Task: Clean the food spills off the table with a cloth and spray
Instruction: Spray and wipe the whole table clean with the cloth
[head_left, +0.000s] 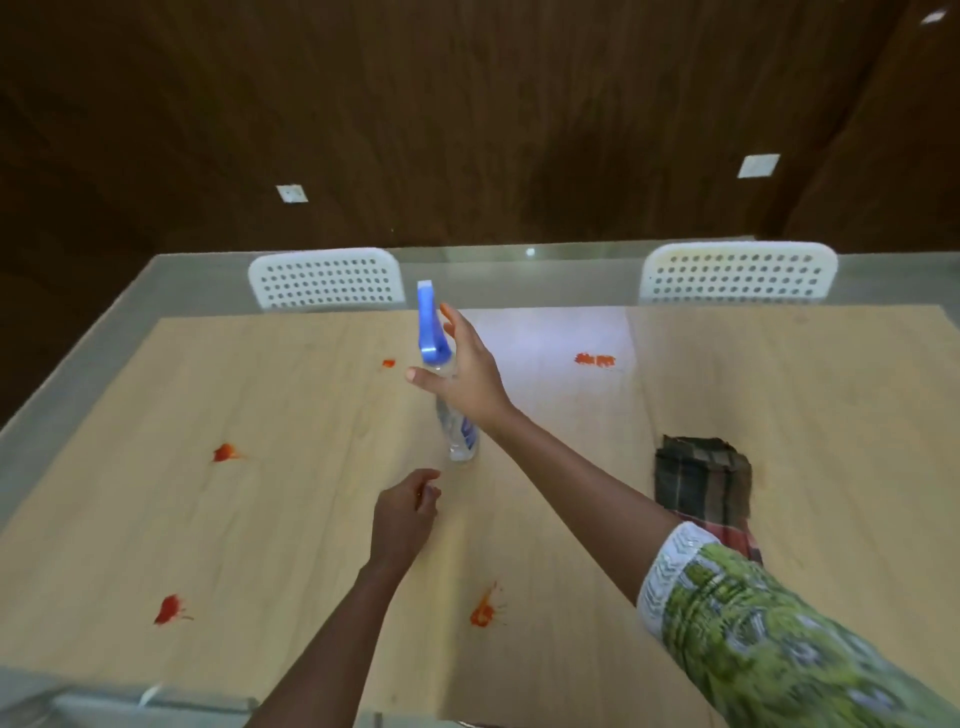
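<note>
From the head camera, the right hand (460, 371) reaches out over the middle of the worktop (805, 415) and its grip is around the neck of a clear spray bottle (457, 431), thumb on the near left side and index finger stretched up beside the blue trigger head (430, 325). The bottle stands upright, its base on or just above the wood near the worktop's centre; which of the two cannot be told. The left hand (405, 512) sits just nearer than the bottle's base, apart from it, fingers loosely curled with nothing in them. A folded dark checked cloth (701, 480) lies on the worktop to the right of the bottle, well apart from both hands, partly hidden under the right forearm and its green patterned sleeve (769, 639). Red food spills mark the wood: one small spot (388, 363) just left of the bottle's head, one smear (595, 359) toward the far edge on the right, one (224, 453) toward the left edge, one (169, 609) near the near left corner, and one splatter (483, 612) near the near edge, between the two forearms. Two white perforated chair backs (326, 278) stand beyond the far edge.
</note>
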